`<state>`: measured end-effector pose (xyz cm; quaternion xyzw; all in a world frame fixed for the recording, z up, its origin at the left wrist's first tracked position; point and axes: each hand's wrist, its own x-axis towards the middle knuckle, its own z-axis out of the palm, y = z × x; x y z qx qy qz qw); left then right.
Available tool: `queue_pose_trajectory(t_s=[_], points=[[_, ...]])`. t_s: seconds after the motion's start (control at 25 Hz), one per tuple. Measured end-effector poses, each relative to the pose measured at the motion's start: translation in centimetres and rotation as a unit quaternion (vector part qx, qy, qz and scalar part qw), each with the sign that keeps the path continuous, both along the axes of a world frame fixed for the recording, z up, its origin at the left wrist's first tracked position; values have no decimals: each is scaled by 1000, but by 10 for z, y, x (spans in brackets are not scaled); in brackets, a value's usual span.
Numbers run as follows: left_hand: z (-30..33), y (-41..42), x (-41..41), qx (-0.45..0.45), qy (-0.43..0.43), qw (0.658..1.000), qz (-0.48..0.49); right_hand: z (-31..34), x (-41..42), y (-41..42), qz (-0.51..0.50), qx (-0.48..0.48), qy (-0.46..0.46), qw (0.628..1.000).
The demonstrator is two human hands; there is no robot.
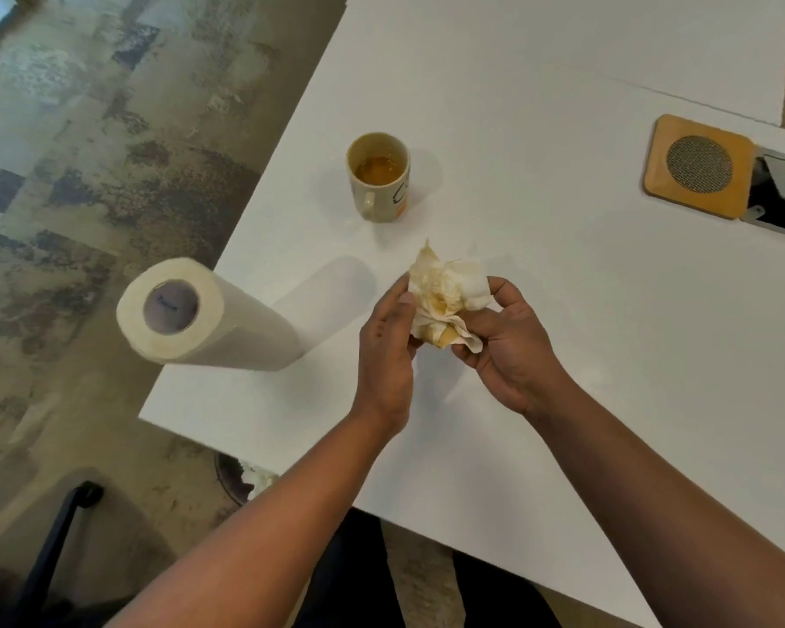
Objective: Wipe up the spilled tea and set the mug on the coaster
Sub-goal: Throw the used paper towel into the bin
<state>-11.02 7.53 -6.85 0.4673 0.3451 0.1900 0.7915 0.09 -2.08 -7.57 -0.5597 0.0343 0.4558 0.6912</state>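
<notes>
A paper towel roll [187, 317] stands on the white table [608, 310].

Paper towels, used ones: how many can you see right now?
2. One tea-stained wad held between both hands above the table; another crumpled white piece in the bin below the table's edge, where more may be hidden.

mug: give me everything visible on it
The mug is cream ceramic by its look, with dark lettering and an orange patch on its side. It stands upright on the white table, its handle turned toward the person. Amber tea fills only its lower part. Nothing touches it: both hands are nearer the person, holding a stained paper towel, and the coaster lies apart, far to its right. The roll stands to its left.
</notes>
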Motion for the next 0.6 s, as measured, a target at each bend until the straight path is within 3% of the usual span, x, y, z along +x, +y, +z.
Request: queue_pose_trajectory(t_s=[0.2,0.32,0.48,0.6], points=[[0,-18,-61,73,79,994,35,8,-44,-6,70,-38,-84,993],[4,-20,-87,55,104,991,62,13,-62,-10,128,-23,-47,990],[17,-22,-115,61,151,984,71,20,-88,-9,221,-78,-161,959],[20,-23,-142,9,199,976,88,24,-112,-5,252,-124,-197,939]])
